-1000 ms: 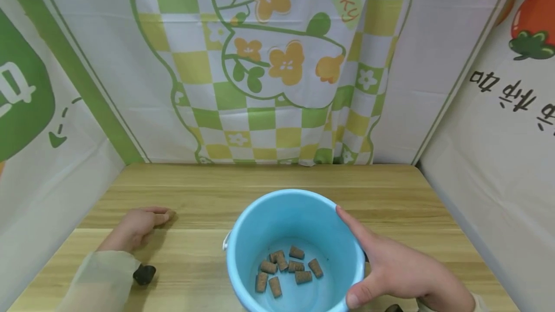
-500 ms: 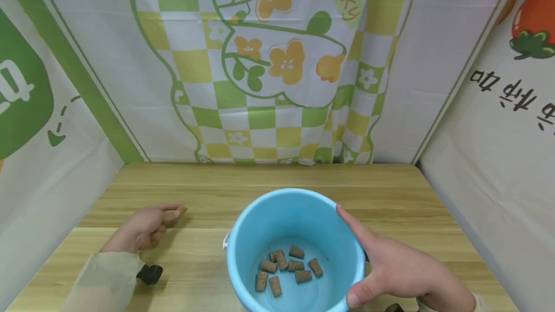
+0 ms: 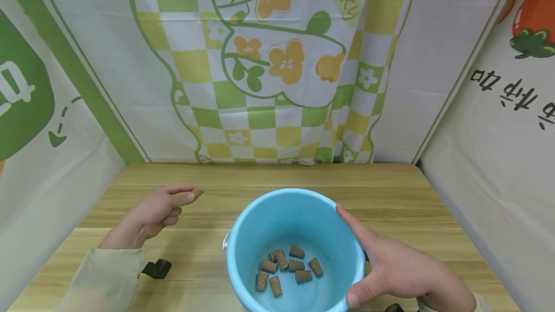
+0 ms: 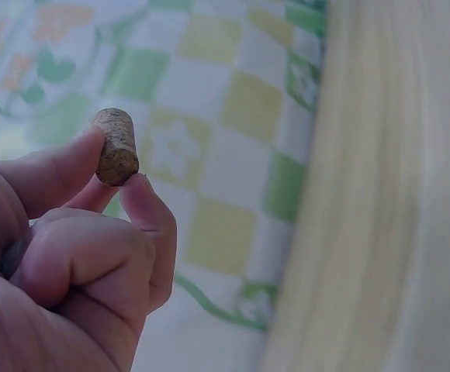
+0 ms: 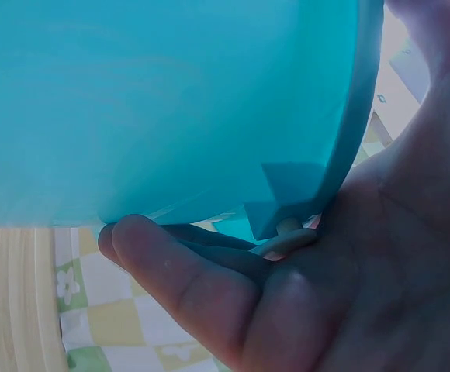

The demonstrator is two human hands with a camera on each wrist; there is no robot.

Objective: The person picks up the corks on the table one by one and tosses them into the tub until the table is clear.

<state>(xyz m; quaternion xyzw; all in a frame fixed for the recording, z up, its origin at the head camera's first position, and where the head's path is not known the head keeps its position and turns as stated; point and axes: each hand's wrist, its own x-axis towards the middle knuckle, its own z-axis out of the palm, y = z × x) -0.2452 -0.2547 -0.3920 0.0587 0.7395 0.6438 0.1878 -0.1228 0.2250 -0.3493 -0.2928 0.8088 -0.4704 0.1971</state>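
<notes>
My left hand (image 3: 158, 213) is raised over the left side of the table, pinching a small brown cork (image 4: 118, 149) between thumb and fingertips. One end of that cork pokes out past the fingers in the head view. A light blue bucket (image 3: 295, 218) stands right of the middle, and several corks (image 3: 296, 266) lie scattered on its bottom. My right hand (image 3: 390, 266) grips the bucket's right side, thumb and forefinger spread along the rim. From the right wrist, its other fingers (image 5: 182, 279) show against the outer wall, by the handle's joint.
The wooden table (image 3: 191, 177) reaches back to a checkered curtain (image 3: 269, 124). Printed cloth walls rise at left and right. A white handle fitting (image 3: 226, 240) sticks out from the bucket's left side. Black straps show at both wrists.
From low over the table, my left hand has lifted and moved right toward the bucket, bringing the cork with it. The right hand and the bucket have stayed put.
</notes>
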